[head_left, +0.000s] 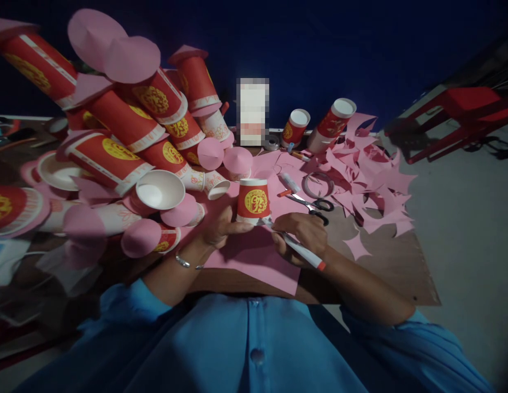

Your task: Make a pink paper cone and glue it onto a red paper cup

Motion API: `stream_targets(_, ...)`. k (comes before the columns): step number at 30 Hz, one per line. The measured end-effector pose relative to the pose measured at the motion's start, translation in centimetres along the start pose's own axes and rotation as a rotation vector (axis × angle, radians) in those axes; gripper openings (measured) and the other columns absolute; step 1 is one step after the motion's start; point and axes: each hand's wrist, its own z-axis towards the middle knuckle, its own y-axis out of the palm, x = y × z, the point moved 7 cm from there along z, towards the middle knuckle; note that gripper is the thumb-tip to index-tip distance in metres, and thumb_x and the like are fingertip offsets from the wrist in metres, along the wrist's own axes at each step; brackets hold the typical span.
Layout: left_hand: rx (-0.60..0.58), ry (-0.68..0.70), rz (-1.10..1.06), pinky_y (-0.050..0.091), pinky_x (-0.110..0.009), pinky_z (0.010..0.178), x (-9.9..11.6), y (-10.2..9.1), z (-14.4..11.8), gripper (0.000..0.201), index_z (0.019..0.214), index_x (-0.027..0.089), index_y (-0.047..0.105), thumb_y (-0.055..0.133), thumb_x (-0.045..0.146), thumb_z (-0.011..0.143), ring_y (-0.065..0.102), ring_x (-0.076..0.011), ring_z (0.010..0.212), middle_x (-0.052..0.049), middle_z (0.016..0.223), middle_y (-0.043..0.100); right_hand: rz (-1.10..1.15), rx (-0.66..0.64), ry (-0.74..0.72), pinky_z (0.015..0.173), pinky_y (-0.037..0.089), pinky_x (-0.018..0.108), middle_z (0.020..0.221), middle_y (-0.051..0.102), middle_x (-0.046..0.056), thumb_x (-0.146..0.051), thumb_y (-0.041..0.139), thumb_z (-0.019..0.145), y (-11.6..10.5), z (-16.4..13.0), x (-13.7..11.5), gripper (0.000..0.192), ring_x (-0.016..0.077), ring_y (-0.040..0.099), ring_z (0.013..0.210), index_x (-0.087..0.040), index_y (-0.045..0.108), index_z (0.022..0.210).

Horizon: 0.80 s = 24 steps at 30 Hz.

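Observation:
A red paper cup [246,210] with a gold round emblem stands upside down over the pink paper [254,251], its white rim lowest. My left hand [220,228] grips this cup near the rim at its left side, thumb along the lower edge. In my right hand [300,232] is a slim white pen-shaped tool [303,251] with a red end, held slantwise. Its greyish tip meets the cup's lower right rim; whether it is a marker or a knife I cannot tell. Black-handled scissors [322,205] lie just beyond my right hand.
Several red cup lanterns [129,123] with pink paper cones are piled at left. Pink paper offcuts [368,174] heap at right, near a tape roll [318,185] and a capped marker [290,184]. Two stacks of cups [295,129] stand behind. A red stool [454,117] is on the floor.

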Motion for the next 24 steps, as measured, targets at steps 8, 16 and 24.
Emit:
stream_targets(8, -0.022, 0.001, 0.007, 0.054, -0.045, 0.102, -0.33, -0.22, 0.07, 0.063, 0.130, 0.019, 0.070, 0.092, 0.028, 0.072, 0.074, -0.0333, 0.114, -0.011, 0.119, 0.080, 0.019, -0.024, 0.015, 0.058, 0.055, 0.026, 0.071, 0.072, 0.001, -0.014, 0.059, 0.097, 0.20, -0.01, 0.06, 0.006, 0.0150, 0.071, 0.060, -0.020, 0.058, 0.098)
stream_targets(16, -0.025, 0.007, 0.026, 0.054, -0.045, 0.104, -0.12, -0.16, 0.14, 0.065, 0.132, 0.017, 0.070, 0.092, 0.029, 0.071, 0.073, -0.0337, 0.116, -0.013, 0.123, 0.079, 0.021, 0.014, -0.009, 0.057, 0.055, 0.026, 0.070, 0.071, 0.001, -0.014, 0.058, 0.096, -0.13, 0.03, -0.19, 0.006, 0.0152, 0.070, 0.059, -0.020, 0.058, 0.098)
stream_targets(24, -0.010, -0.019, 0.009, 0.053, -0.048, 0.107, -0.36, -0.32, 0.01, 0.065, 0.131, 0.017, 0.068, 0.092, 0.029, 0.071, 0.072, -0.0346, 0.119, -0.014, 0.125, 0.078, -0.009, 0.003, -0.006, 0.062, 0.060, 0.027, 0.074, 0.073, 0.002, -0.014, 0.060, 0.097, -0.09, -0.03, -0.07, 0.009, 0.0161, 0.073, 0.065, -0.020, 0.059, 0.104)
